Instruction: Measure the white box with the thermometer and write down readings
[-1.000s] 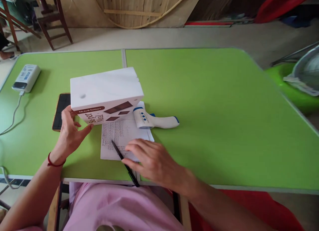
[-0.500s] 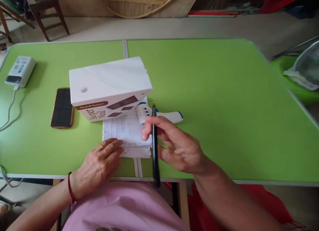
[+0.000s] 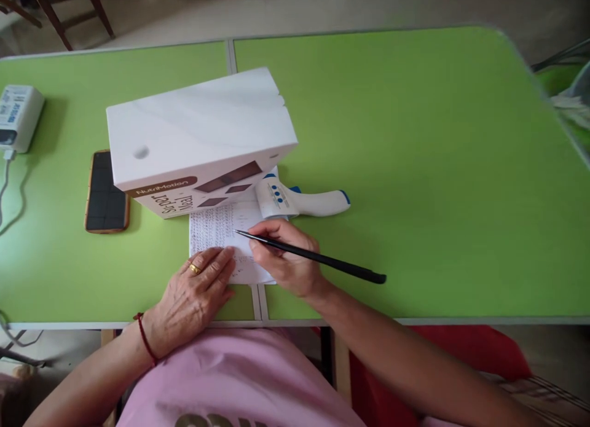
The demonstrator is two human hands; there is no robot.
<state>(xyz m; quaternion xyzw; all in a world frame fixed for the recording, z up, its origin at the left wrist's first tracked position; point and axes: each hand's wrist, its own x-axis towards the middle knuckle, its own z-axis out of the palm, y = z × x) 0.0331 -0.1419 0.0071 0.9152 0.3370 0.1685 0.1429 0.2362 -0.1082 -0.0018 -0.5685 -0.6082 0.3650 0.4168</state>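
Note:
My right hand (image 3: pixel 288 255) grips a black pen (image 3: pixel 332 262), its tip pointing left and down at the written lines on a sheet of paper (image 3: pixel 244 270). Whether the tip touches the paper I cannot tell. Flat on the paper's lower left lies my left hand (image 3: pixel 196 289), fingers stretched out, with a gold ring on one finger. Rows of small handwriting cover the paper's left part. Its far end is hidden behind a white box (image 3: pixel 203 132) marked NutriMotion. A white and blue handheld thermometer (image 3: pixel 299 199) rests just beyond my right hand, partly over the paper.
Left of the box lies a phone (image 3: pixel 107 196) in an orange-brown case. A white power bank (image 3: pixel 21 117) with a cable sits at the far left of the green table (image 3: pixel 415 169). A wooden chair (image 3: pixel 74 12) stands behind the table.
The pen has swung from upright in my raised right hand to a slanted writing grip low over the paper. My left hand stays on the paper. The view has tilted down.

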